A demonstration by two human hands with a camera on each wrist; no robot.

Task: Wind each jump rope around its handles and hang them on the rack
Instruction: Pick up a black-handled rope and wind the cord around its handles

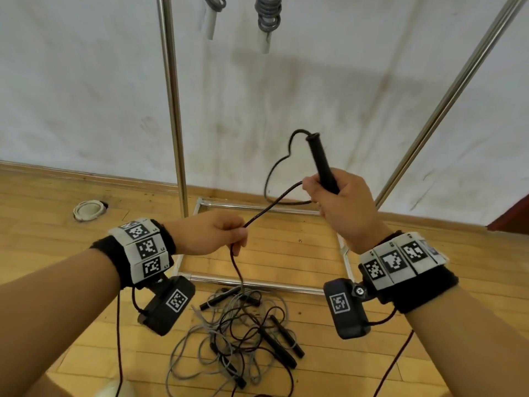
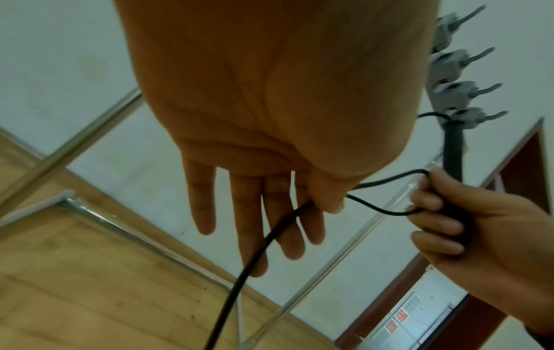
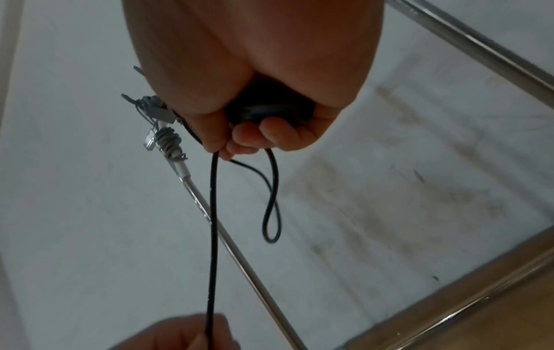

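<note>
My right hand grips the lower part of a black jump-rope handle, held upright in front of the rack. The black rope leaves the handle's top, loops down and back to my right hand, then runs to my left hand. There the thumb pinches it against the fingers, while the other fingers lie straight. Below my left hand the rope drops to the floor. The right wrist view shows the handle's end in my fist and a hanging loop.
A tangled pile of black and grey jump ropes lies on the wooden floor before the rack's base bar. Steel uprights frame the rack. Two wound grey ropes hang above. A white round fitting is at left.
</note>
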